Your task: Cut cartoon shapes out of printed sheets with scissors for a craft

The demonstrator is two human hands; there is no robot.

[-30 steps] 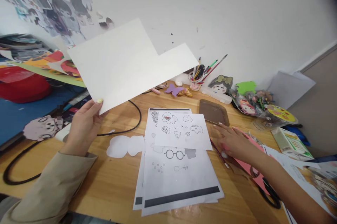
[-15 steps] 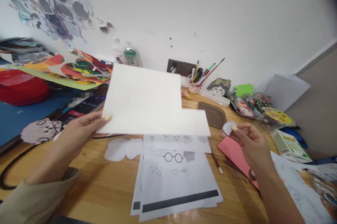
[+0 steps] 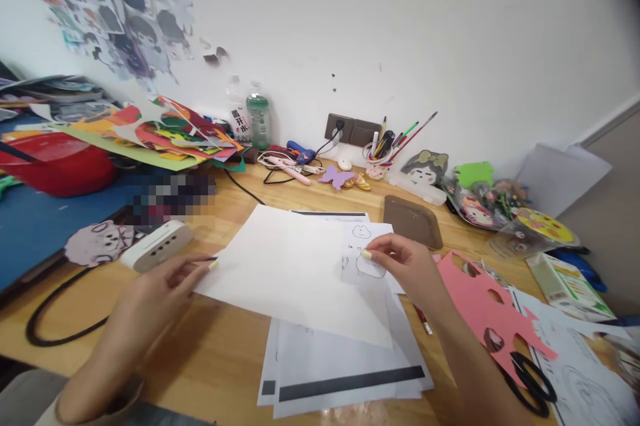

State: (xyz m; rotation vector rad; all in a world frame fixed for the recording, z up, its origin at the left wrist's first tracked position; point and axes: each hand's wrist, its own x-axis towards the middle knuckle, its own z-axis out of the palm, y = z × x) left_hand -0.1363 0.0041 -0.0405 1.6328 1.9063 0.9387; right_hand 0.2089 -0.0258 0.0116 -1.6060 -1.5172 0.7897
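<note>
My left hand [image 3: 175,283] pinches the left corner of a large blank white sheet [image 3: 295,266], which has a notch cut out at its upper right. My right hand [image 3: 387,259] has thumb and finger together on a small white cutout [image 3: 371,267], over the notch. Under the sheet lie printed papers [image 3: 350,369] with dark bars near their edges; small line drawings show beside the notch. Part of a dark red pencil [image 3: 423,319] shows next to my right forearm.
Pink cut paper [image 3: 487,306] and black-handled scissors [image 3: 534,383] lie at the right. A brown tray [image 3: 413,221], pen holder [image 3: 377,156] and bottles [image 3: 258,116] stand behind. A white power strip [image 3: 157,246] and black cable are at the left.
The blank sheet has come down, tilted and turned over the printed papers. My right hand has moved left with the small cutout, onto the sheet's notch area.
</note>
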